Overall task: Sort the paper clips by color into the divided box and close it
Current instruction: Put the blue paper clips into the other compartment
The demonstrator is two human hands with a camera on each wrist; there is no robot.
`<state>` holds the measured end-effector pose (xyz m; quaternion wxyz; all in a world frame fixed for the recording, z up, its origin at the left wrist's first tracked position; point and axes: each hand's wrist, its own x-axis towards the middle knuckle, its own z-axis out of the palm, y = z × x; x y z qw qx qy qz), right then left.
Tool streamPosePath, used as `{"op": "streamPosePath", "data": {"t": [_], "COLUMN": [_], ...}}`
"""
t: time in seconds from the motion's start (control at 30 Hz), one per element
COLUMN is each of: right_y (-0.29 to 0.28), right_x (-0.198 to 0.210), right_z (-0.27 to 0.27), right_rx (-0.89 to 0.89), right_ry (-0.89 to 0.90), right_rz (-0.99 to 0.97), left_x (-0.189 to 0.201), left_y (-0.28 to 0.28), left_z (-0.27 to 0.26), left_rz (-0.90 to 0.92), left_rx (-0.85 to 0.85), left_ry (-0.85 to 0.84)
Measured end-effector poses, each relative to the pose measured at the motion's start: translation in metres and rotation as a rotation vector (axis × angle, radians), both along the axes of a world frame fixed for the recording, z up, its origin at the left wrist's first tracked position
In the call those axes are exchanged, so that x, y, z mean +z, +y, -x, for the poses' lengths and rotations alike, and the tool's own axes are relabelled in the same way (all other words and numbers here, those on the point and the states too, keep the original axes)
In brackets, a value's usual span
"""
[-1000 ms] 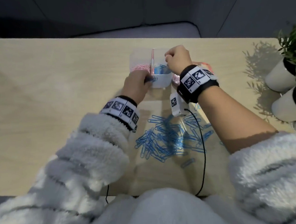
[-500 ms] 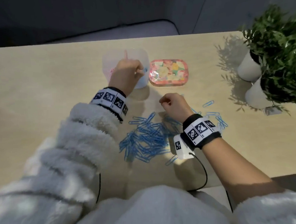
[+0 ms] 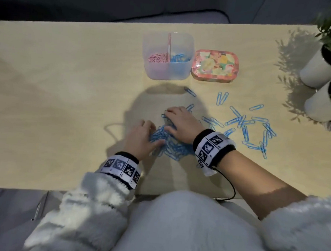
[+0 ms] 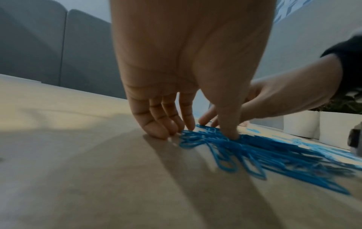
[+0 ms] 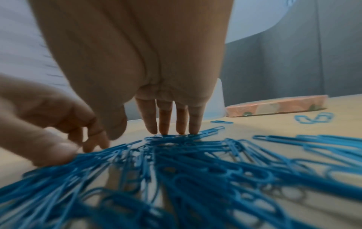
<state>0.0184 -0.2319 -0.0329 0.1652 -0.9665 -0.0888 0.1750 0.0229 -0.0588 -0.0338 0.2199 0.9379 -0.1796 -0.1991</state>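
A clear divided box [image 3: 165, 72] stands open at the back of the table, pink clips [image 3: 156, 58] in its left half and blue clips [image 3: 44, 49] in its right half. Its floral lid [image 3: 214, 66] lies just to its right. A heap of blue paper clips [image 3: 174, 148] [image 5: 176, 162] lies near the front edge. My left hand [image 3: 150, 133] [image 4: 195, 131] rests its straight fingertips on the heap's left side, thumb pressing down on clips. My right hand [image 3: 175, 120] [image 5: 156, 131] touches the heap's far side with straight fingers. Neither hand holds a clip.
More blue clips [image 3: 246, 126] lie scattered to the right of the heap. Two white pots [image 3: 315, 72] with green plants stand at the table's right end. A black cable [image 3: 228, 189] runs from my right wristband over the front edge. Bare wood spreads to the left.
My left hand has let go of the box and dropped to the heap. My right hand slid left onto the heap's far side. The box now stands uncovered.
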Motion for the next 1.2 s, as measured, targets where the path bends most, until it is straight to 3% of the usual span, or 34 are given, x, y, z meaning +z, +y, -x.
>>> {"op": "streamPosePath", "data": {"t": [0.17,0.37,0.6,0.67,0.8,1.0,1.2], "right_y": [0.004,0.006,-0.006,-0.007,-0.02,-0.049,-0.068], "right_x": [-0.001,-0.005,0.002,0.005,0.022,0.056,0.075], "right_z": [0.018,0.025,0.015,0.015,0.008,-0.045,-0.138], "right_rx": [0.058,-0.081,-0.19,-0.248,-0.531,-0.802,-0.897], "right_ry": [-0.059,-0.125,-0.063,-0.065,-0.126,-0.103,-0.154], "right_rz": [0.052,0.034,-0.009,-0.075,-0.397,-0.749,-0.643], "left_x": [-0.002,-0.001,-0.001,0.0,0.002,0.003,0.006], "left_y": [-0.019,-0.031,-0.032,-0.031,-0.023,-0.017,-0.018], "left_z": [0.001,-0.004,-0.004,-0.005,-0.009,-0.017,-0.023], "left_rz": [-0.012,-0.069,-0.08,-0.066,0.022,0.049,0.058], "left_rx": [0.028,-0.039,-0.023,-0.016,0.047,0.07,0.07], "left_ry": [-0.026,-0.01,-0.06,-0.063,-0.06,-0.07,-0.052]}}
